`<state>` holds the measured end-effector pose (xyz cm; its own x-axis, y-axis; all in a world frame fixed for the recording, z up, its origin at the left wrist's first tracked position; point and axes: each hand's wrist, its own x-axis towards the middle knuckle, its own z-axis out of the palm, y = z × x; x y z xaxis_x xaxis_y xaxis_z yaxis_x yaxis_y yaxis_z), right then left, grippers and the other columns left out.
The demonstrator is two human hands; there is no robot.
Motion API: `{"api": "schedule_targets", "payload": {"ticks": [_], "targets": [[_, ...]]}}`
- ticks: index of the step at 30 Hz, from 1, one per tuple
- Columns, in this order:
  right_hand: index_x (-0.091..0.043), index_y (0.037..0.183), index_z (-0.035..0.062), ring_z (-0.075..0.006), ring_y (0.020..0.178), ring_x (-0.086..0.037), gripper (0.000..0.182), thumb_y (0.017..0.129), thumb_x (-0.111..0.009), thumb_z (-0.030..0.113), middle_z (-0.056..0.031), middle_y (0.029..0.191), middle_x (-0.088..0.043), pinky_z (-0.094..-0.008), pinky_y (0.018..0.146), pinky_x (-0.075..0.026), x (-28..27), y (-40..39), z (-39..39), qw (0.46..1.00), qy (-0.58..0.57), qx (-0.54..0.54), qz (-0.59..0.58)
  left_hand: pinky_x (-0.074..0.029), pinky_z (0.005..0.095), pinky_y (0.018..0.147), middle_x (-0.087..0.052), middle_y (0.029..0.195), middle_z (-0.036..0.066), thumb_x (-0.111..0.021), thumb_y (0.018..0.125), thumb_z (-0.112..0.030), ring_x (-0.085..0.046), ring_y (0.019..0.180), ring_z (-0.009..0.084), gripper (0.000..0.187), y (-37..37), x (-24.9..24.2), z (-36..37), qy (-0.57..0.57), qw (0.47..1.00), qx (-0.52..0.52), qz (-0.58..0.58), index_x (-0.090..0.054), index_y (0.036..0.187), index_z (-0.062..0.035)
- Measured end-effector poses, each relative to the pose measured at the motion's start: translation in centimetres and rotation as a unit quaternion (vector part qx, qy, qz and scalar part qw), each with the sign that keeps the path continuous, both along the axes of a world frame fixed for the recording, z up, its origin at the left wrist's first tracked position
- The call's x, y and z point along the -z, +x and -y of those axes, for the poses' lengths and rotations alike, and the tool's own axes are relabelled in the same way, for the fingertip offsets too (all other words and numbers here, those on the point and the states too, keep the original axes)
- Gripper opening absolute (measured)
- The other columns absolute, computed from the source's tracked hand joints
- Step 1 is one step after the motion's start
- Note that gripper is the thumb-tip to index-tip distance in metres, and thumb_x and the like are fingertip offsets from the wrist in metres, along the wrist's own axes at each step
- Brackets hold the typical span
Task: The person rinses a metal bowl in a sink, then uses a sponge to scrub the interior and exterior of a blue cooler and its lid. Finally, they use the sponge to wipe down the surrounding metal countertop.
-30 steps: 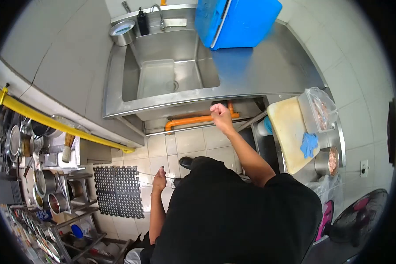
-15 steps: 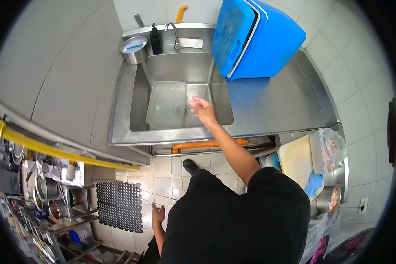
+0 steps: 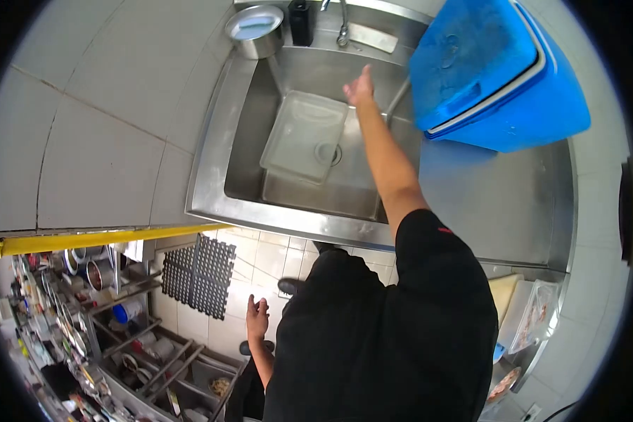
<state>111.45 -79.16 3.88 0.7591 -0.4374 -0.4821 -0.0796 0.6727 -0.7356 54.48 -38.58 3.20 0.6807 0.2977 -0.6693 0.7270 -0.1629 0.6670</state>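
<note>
Since half a second ago, the right grip [image 3: 359,87] has gone farther over the sink [image 3: 295,224], closer to the tap [image 3: 343,34]. Its fingers are spread and nothing shows in them. I can't tell how high up it is. Just beside it, lower down, a cloudy tray [image 3: 304,133] lies in the sink, covering part of the drain [image 3: 336,155]. The left grip [image 3: 257,318] is spread too, with nothing in it, and hangs over the floor near a black mat [image 3: 199,276]. The tap and the black bottle [image 3: 300,24] have their tops cut off. A silver pot [image 3: 260,43] sits at the corner. A big blue box [image 3: 496,77] stands on the metal table [image 3: 499,204], its top cut off. The black shirt [image 3: 387,337] hides most of the yellowish board [image 3: 506,290]. The shelf things at the left are too blurry to name.
</note>
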Motion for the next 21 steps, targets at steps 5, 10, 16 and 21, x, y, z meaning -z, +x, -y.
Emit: {"api": "schedule_targets", "payload": {"ticks": [5,10,16,21], "targets": [[-0.022,0.141,-0.0021,-0.0291,0.125,-0.039,0.076,0.093,-0.044,0.052,-0.018,0.142,-0.032,-0.0434,0.104,-0.034,-7.2,6.3,0.4,0.995,-0.014,0.024,0.095,-0.052,0.0285,0.069,-0.062,0.102,0.014,-0.055,0.093,-0.031,-0.062,0.09,0.0181,0.058,-0.5,-0.7,0.6,0.0,0.999,-0.049,-0.014,-0.037,0.133,0.0065],[-0.034,0.137,-0.0009,-0.0279,0.125,-0.043,0.058,0.096,-0.045,0.039,-0.0169,0.133,-0.045,-0.0383,0.1,-0.038,-9.6,4.8,-0.1,0.954,-0.079,-0.055,0.285,-0.051,0.0275,0.069,-0.062,0.1,0.012,-0.055,0.093,-0.028,-0.061,0.088,0.0162,0.052,0.4,-1.4,-0.2,-0.023,0.995,-0.092,0.017,-0.041,0.131,0.0055],[-0.054,0.118,0.0021,-0.0178,0.11,-0.055,0.048,0.096,-0.041,0.043,-0.0088,0.114,-0.062,-0.0314,0.079,-0.041,-13.7,4.6,-3.2,0.95,-0.237,-0.046,0.197,-0.05,0.0268,0.068,-0.062,0.092,0.01,-0.053,0.094,-0.025,-0.061,0.084,0.0143,0.046,2.1,-1.7,-1.7,0.071,0.993,-0.063,0.067,-0.046,0.127,0.0055],[-0.051,0.111,0.0062,-0.0172,0.1,-0.049,0.072,0.084,-0.036,0.071,-0.0064,0.118,-0.058,-0.0441,0.091,-0.029,-18.4,9.2,-4.0,0.944,-0.227,-0.125,0.206,-0.051,0.029,0.071,-0.063,0.098,0.012,-0.053,0.094,-0.027,-0.061,0.086,0.0166,0.05,-0.2,-1.4,-0.9,0.05,0.996,-0.062,0.036,-0.043,0.13,0.0048]]}}
